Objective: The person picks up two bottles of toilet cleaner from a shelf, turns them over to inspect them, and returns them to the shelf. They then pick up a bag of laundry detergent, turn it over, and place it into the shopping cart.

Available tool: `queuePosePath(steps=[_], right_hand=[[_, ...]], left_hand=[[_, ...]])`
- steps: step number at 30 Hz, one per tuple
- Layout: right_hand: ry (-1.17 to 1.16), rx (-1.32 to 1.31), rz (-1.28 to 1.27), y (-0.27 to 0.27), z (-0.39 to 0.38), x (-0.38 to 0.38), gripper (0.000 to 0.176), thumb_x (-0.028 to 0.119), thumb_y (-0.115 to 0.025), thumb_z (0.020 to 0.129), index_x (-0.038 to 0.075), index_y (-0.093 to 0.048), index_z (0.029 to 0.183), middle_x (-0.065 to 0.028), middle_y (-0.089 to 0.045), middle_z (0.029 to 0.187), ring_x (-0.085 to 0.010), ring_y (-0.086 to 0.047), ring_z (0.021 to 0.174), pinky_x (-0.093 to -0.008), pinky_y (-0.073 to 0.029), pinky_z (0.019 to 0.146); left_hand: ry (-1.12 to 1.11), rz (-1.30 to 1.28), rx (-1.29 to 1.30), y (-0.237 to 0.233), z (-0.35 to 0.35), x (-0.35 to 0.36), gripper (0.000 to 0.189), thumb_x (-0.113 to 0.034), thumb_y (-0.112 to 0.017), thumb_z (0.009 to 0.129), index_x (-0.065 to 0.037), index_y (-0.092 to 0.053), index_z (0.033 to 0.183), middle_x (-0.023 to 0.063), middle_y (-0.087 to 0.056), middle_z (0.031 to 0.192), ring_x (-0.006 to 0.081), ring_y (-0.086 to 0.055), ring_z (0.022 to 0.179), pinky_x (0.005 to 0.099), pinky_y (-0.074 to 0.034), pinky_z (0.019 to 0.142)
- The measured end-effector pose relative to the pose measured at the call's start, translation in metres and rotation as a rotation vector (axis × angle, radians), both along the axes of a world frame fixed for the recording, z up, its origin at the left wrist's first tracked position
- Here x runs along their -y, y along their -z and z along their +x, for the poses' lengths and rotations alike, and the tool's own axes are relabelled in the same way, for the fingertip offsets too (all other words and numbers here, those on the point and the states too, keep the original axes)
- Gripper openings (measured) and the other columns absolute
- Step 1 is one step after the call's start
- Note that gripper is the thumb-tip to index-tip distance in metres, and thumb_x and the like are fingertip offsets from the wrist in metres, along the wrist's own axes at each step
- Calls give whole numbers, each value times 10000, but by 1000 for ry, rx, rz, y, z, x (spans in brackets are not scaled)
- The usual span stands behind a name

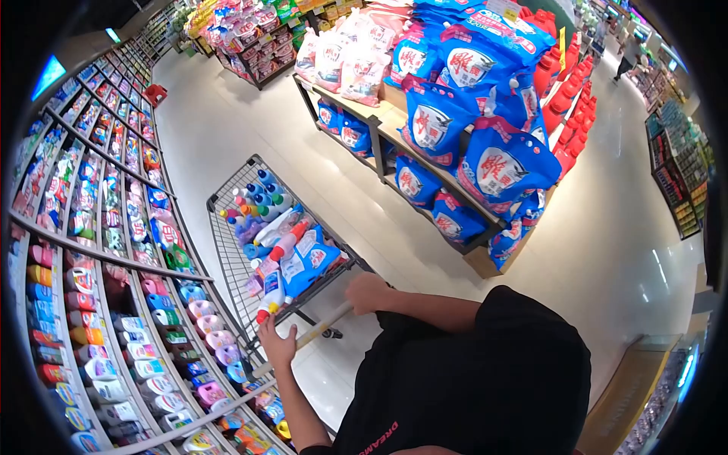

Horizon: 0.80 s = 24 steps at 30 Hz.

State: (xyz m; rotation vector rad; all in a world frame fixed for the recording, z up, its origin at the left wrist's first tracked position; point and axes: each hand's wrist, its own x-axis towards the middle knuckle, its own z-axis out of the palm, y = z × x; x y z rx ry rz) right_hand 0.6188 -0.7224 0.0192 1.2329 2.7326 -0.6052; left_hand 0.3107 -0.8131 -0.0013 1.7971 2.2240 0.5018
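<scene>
A wire shopping cart stands in the aisle in front of me, loaded with several cleaning bottles, a blue detergent bag and a purple pack. My right hand is closed round the right end of the cart's handle bar. At the bar's left part is my left hand, thumb spread away from the fingers. Its fingertips reach the red cap of a white and blue bottle that leans at the cart's near edge. A red and white bottle lies on top of the blue bag.
Shelves packed with bottles and bags run close along the left. To the right, a display stand bears stacked blue detergent bags, pale bags and red bottles. A person walks in the far right aisle over pale floor.
</scene>
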Motion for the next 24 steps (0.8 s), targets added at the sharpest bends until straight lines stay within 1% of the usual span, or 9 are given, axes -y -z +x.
queuePosePath(steps=[9, 11, 15, 17, 18, 19, 20, 22, 24], right_hand=[[-42, 9, -44, -6, -35, -85, 159, 230, -698, 636, 100, -748, 713, -110, -712, 735, -305, -701, 729, -429, -557, 658], [-61, 6, -7, -3, -45, -103, 219, 267, -684, 651, 80, -753, 740, -114, -712, 738, -313, -709, 742, -421, -564, 655], [-92, -18, 13, 2, -58, -138, 227, 270, -687, 634, 80, -755, 736, -115, -713, 735, -313, -709, 737, -416, -563, 663], [-85, 27, 17, 3, -69, -156, 227, 272, -688, 621, 82, -753, 725, -112, -713, 728, -311, -708, 731, -411, -562, 666], [-94, 54, -11, -4, -76, -164, 210, 232, -709, 614, 97, -767, 764, -124, -723, 762, -293, -717, 767, -415, -565, 681], [-89, 119, -52, 0, -85, -174, 214, 244, -712, 613, 104, -769, 765, -113, -722, 754, -291, -718, 760, -414, -568, 681], [-105, 124, -62, 0, -90, -183, 220, 263, -706, 626, 112, -772, 772, -104, -723, 755, -291, -718, 752, -417, -567, 673], [-117, 102, -45, -10, -99, -196, 201, 267, -676, 664, 126, -772, 771, -108, -724, 767, -291, -719, 759, -418, -562, 667], [-137, 92, -29, -12, -112, -210, 202, 256, -677, 685, 131, -776, 807, -105, -727, 774, -289, -720, 761, -407, -559, 677]], left_hand=[[-18, -8, -11, 3, -33, -62, 722, -274, -786, 738, -17, -509, 1354, 201, -499, 1337, 394, -417, 1279, 477, -349, 1097], [-39, -21, 9, 5, -38, -76, 714, -269, -783, 739, -17, -511, 1350, 202, -503, 1325, 395, -419, 1274, 480, -347, 1096], [-59, 4, -12, 5, -46, -101, 682, -248, -773, 738, -19, -529, 1333, 201, -516, 1309, 392, -427, 1270, 475, -349, 1095], [-125, 35, 5, 11, -55, -112, 650, -230, -765, 738, -19, -549, 1314, 205, -529, 1307, 387, -442, 1269, 474, -351, 1097], [-138, 62, 14, 16, -63, -119, 609, -209, -756, 739, -20, -573, 1289, 204, -548, 1297, 386, -455, 1268, 474, -353, 1097], [-117, 133, 1, 21, -70, -123, 585, -192, -747, 737, -24, -587, 1274, 200, -561, 1284, 390, -471, 1253, 475, -356, 1094], [-146, 162, 2, 17, -69, -129, 569, -178, -739, 734, -40, -599, 1268, 194, -572, 1270, 390, -489, 1231, 472, -359, 1090], [-120, 102, 45, -5, -71, -146, 566, -173, -724, 733, -79, -601, 1277, 188, -572, 1273, 380, -490, 1225, 464, -369, 1087], [-175, 107, 9, 2, -85, -157, 561, -205, -711, 740, -71, -599, 1273, 187, -568, 1279, 378, -477, 1242, 471, -377, 1085]])
